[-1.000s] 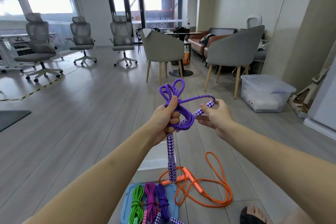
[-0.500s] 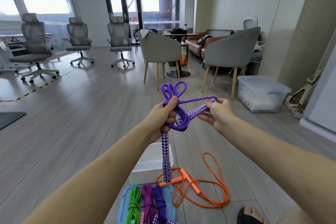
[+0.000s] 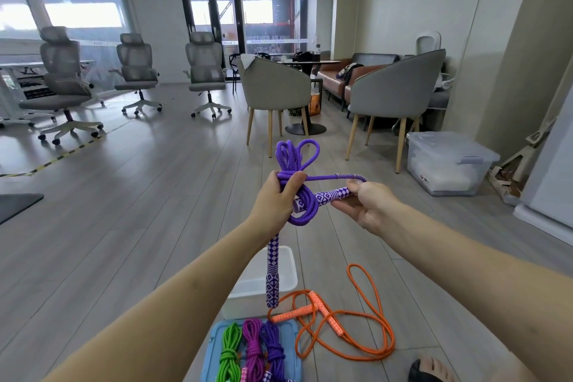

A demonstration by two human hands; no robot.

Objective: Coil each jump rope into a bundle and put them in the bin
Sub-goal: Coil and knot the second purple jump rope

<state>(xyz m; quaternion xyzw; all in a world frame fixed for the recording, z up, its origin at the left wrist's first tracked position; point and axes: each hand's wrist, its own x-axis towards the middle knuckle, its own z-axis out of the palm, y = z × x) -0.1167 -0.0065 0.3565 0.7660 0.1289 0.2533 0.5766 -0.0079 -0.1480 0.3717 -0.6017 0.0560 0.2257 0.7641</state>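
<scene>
My left hand (image 3: 280, 195) grips a folded purple jump rope (image 3: 294, 158) at chest height, its loops sticking up above my fist. One patterned purple handle (image 3: 273, 273) hangs straight down from that hand. My right hand (image 3: 366, 201) pinches the other patterned handle (image 3: 331, 197), which pokes through a loop of the bundle, with a strand running taut from the bundle to that handle's end. On the floor lies a loose orange jump rope (image 3: 369, 319). A white bin (image 3: 263, 285) stands below my hands. Green (image 3: 229, 350), magenta (image 3: 252, 344) and purple (image 3: 274, 347) bundles rest on a blue lid (image 3: 293, 338).
Two grey armchairs (image 3: 276, 93) and a round table stand ahead, three office chairs (image 3: 136, 71) to the left. A lidded clear storage box (image 3: 446, 161) sits at the right wall. My sandalled foot (image 3: 429, 369) shows at the bottom right.
My right hand has drawn the patterned handle further to the right through the loop, tightening the wrap around the bundle. The view has tilted slightly; the left hand keeps its grip.
</scene>
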